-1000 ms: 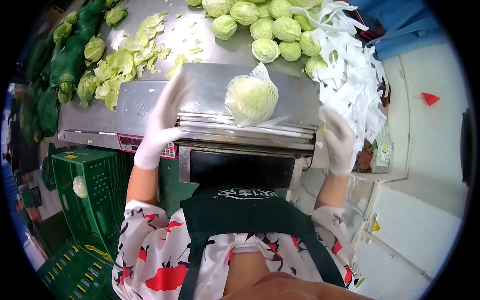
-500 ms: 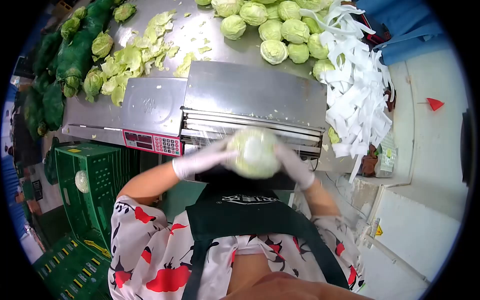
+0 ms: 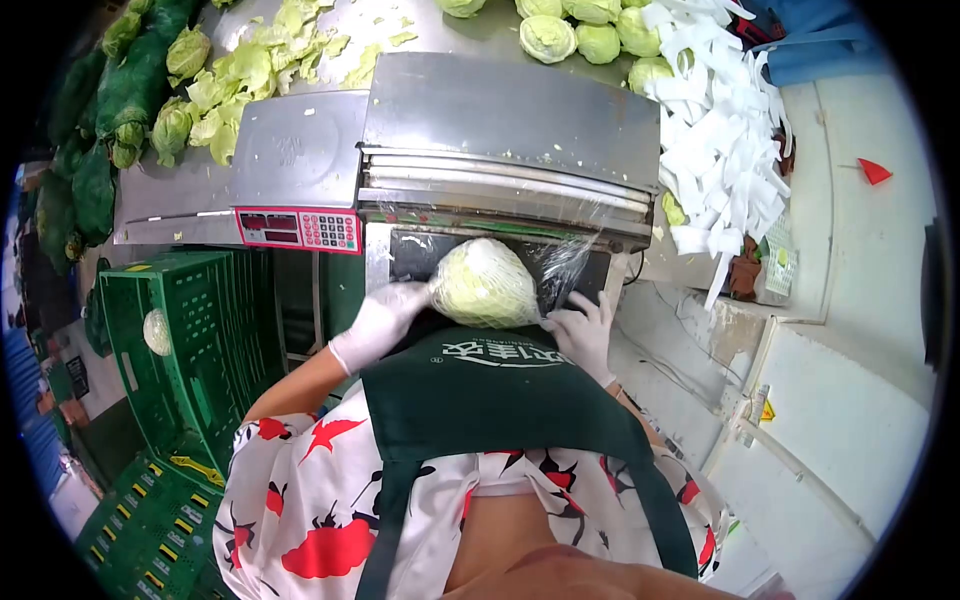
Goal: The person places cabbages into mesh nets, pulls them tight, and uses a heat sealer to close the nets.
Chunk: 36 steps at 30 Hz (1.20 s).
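Note:
In front of my apron a pale green cabbage (image 3: 485, 285) sits low on the dark front plate of the wrapping machine (image 3: 510, 110), with clear film around it. My left hand (image 3: 385, 318), in a white glove, is at the cabbage's left side, its fingertips pinched on the film there. At the right, my gloved right hand (image 3: 582, 330) pinches the edge of the clear plastic film (image 3: 568, 265), which spreads between cabbage and machine. The underside of the cabbage is hidden.
A weighing scale (image 3: 295, 150) adjoins the machine's left. Loose cabbage leaves (image 3: 250, 70) and netted cabbages (image 3: 150, 60) lie farther left; more cabbages (image 3: 548, 38) sit behind. White strips (image 3: 715, 140) are piled right. Green crates (image 3: 200, 340) stand at lower left.
The cabbage has come down towards my apron onto the dark plate. Both hands have shifted from clasping its sides to pinching film beside it. The camera view has shifted too.

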Motion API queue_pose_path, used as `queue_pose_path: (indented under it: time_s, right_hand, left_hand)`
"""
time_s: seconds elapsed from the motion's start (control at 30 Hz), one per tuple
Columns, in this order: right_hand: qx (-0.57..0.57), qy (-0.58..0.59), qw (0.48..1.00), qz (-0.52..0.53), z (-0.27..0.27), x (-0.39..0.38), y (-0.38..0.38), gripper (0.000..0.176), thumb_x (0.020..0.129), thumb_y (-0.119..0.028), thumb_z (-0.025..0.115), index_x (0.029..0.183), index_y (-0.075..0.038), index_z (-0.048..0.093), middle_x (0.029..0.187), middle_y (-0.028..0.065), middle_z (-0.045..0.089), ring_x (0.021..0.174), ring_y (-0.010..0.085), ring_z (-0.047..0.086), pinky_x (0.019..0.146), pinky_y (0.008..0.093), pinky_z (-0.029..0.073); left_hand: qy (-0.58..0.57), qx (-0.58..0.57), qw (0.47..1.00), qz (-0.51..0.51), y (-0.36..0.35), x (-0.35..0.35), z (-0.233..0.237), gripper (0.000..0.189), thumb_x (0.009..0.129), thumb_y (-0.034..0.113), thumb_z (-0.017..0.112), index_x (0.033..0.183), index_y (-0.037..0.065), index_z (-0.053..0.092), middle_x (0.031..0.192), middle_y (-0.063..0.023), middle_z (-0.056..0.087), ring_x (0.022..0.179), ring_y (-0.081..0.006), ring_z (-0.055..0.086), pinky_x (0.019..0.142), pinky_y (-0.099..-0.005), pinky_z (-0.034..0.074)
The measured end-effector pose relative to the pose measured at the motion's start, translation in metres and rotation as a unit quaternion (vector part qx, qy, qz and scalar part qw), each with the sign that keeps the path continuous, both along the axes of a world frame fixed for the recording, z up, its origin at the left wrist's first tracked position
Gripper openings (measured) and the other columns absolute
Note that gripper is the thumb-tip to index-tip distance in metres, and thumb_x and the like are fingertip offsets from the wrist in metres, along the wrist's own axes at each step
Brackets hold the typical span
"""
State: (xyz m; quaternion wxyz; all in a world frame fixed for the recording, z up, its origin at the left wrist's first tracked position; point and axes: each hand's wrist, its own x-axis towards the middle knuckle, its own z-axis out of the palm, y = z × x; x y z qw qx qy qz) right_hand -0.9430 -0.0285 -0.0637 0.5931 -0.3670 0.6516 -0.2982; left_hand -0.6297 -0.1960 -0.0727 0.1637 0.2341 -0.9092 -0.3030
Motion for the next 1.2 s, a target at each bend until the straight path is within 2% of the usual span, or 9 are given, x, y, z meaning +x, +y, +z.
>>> queue_pose_path:
  time_s: [0.2, 0.43, 0.6, 0.77, 0.87, 0.93, 0.97, 1.1, 1.2]
  right_hand:
    - [0.023, -0.229, 0.941, -0.246, 0.002, -0.021, 0.024, 0.031, 0.1, -0.025, 0.052, 0.08, -0.003, 0.062, 0.065, -0.002, 0.058, 0.058, 0.007, 0.053, 0.06, 0.0253, 0.047]
    - [-0.073, 0.297, 0.948, 0.084, -0.132, 0.042, 0.076, 0.03, 0.098, -0.035, 0.05, 0.095, -0.008, 0.064, 0.081, 0.0182, 0.063, 0.077, 0.0354, 0.063, 0.071, 0.0402, 0.051]
    - [0.178, -0.088, 0.975, 0.102, -0.144, 0.095, 0.013, 0.029, 0.101, -0.027, 0.046, 0.109, -0.006, 0.063, 0.1, 0.0094, 0.066, 0.091, 0.0235, 0.064, 0.081, 0.0353, 0.051]
    - [0.114, -0.607, 0.771, -0.157, -0.082, 0.095, -0.05, 0.027, 0.101, -0.019, 0.046, 0.117, -0.003, 0.061, 0.11, 0.0032, 0.065, 0.1, 0.0139, 0.062, 0.088, 0.0305, 0.05]
    - [-0.111, -0.401, 0.907, 0.075, -0.03, 0.069, -0.101, 0.024, 0.1, -0.014, 0.049, 0.117, -0.003, 0.061, 0.111, 0.004, 0.066, 0.099, 0.0095, 0.06, 0.088, 0.0275, 0.048]
    - [-0.135, -0.333, 0.924, 0.129, -0.038, 0.067, -0.114, 0.033, 0.095, -0.011, 0.057, 0.126, 0.0, 0.058, 0.119, 0.0069, 0.063, 0.106, 0.0112, 0.057, 0.094, 0.0292, 0.046]
    - [-0.083, -0.385, 0.916, 0.082, -0.032, 0.068, -0.113, 0.02, 0.096, -0.009, 0.05, 0.108, -0.003, 0.064, 0.108, 0.0055, 0.067, 0.094, 0.0116, 0.061, 0.084, 0.0301, 0.049]
    - [-0.133, 0.155, 0.978, 0.047, -0.011, 0.035, -0.093, 0.014, 0.091, -0.017, 0.054, 0.094, -0.008, 0.065, 0.091, 0.0147, 0.065, 0.084, 0.0305, 0.065, 0.078, 0.0381, 0.051]
    - [-0.192, 0.588, 0.776, -0.124, 0.011, -0.047, -0.06, 0.011, 0.089, -0.018, 0.056, 0.083, -0.01, 0.061, 0.083, 0.0127, 0.062, 0.078, 0.035, 0.061, 0.067, 0.0447, 0.05]
  left_hand:
    - [0.013, 0.461, 0.853, 0.244, -0.007, 0.015, 0.018, 0.034, 0.101, 0.018, 0.05, 0.133, 0.006, 0.054, 0.058, -0.0008, 0.053, 0.05, -0.008, 0.054, 0.05, -0.0255, 0.048]
    - [-0.148, 0.585, 0.783, 0.151, 0.068, 0.028, -0.102, 0.031, 0.092, 0.026, 0.063, 0.11, 0.002, 0.068, 0.079, -0.0062, 0.068, 0.064, -0.0149, 0.062, 0.063, -0.0302, 0.051]
    - [-0.07, 0.298, 0.952, -0.005, 0.078, -0.01, -0.147, 0.031, 0.082, 0.033, 0.07, 0.096, 0.005, 0.071, 0.085, -0.0132, 0.071, 0.071, -0.0288, 0.067, 0.067, -0.0379, 0.054]
    - [0.074, 0.074, 0.989, -0.104, -0.01, -0.037, -0.04, 0.014, 0.081, 0.021, 0.07, 0.086, 0.009, 0.066, 0.064, -0.0069, 0.062, 0.052, -0.024, 0.059, 0.051, -0.0354, 0.05]
    - [0.283, 0.29, 0.911, 0.07, -0.034, -0.085, 0.01, 0.017, 0.093, 0.019, 0.062, 0.087, 0.003, 0.063, 0.054, -0.0005, 0.052, 0.046, -0.0141, 0.051, 0.044, -0.0306, 0.042]
    - [0.35, 0.671, 0.647, 0.093, -0.048, -0.106, 0.03, 0.022, 0.1, 0.019, 0.052, 0.091, 0.001, 0.061, 0.055, 0.0016, 0.048, 0.045, -0.0076, 0.042, 0.041, -0.0247, 0.032]
    - [0.212, 0.503, 0.826, 0.143, -0.047, -0.122, 0.036, 0.023, 0.101, 0.021, 0.047, 0.094, 0.003, 0.06, 0.055, 0.0029, 0.046, 0.042, -0.0049, 0.033, 0.04, -0.0215, 0.021]
    - [0.186, 0.624, 0.758, 0.043, -0.028, -0.139, 0.04, 0.054, 0.1, 0.033, 0.048, 0.146, 0.006, 0.039, 0.141, -0.0065, 0.049, 0.118, -0.0163, 0.05, 0.097, -0.0308, 0.043]
    - [0.121, 0.88, 0.453, -0.08, -0.032, -0.121, 0.066, 0.076, 0.095, 0.056, 0.042, 0.143, -0.002, 0.039, 0.138, -0.0238, 0.05, 0.118, -0.0353, 0.056, 0.101, -0.0459, 0.045]
